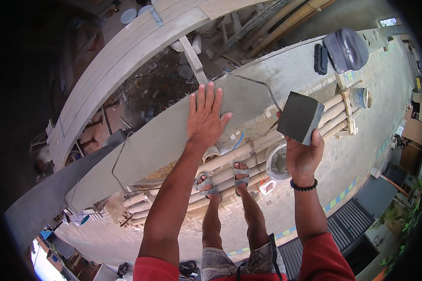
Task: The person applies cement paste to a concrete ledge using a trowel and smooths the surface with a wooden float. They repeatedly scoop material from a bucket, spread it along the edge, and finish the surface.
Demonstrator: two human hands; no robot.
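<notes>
My left hand point(206, 114) lies flat, palm down and fingers stretched, over the curved grey cement ledge point(169, 136); it seems to touch the smooth surface. Raised beside the ledge, my right hand point(303, 157) grips a dark grey foam block point(299, 117) by its edges. The block's broad face is tilted up, and part of my fingers is hidden behind it. A bent thin metal rod point(260, 83) crosses the ledge between my hands, and another bent rod point(118, 161) crosses it farther left.
I stand in sandals on bamboo poles point(229, 175). A mortar-stained bucket point(277, 161) is by my feet; another bucket point(361, 98) stands right. A black float-like tool point(320, 59) and a grey padded object point(346, 50) rest on the ledge. Beyond it curves a pale layered arch point(108, 65) above rubble.
</notes>
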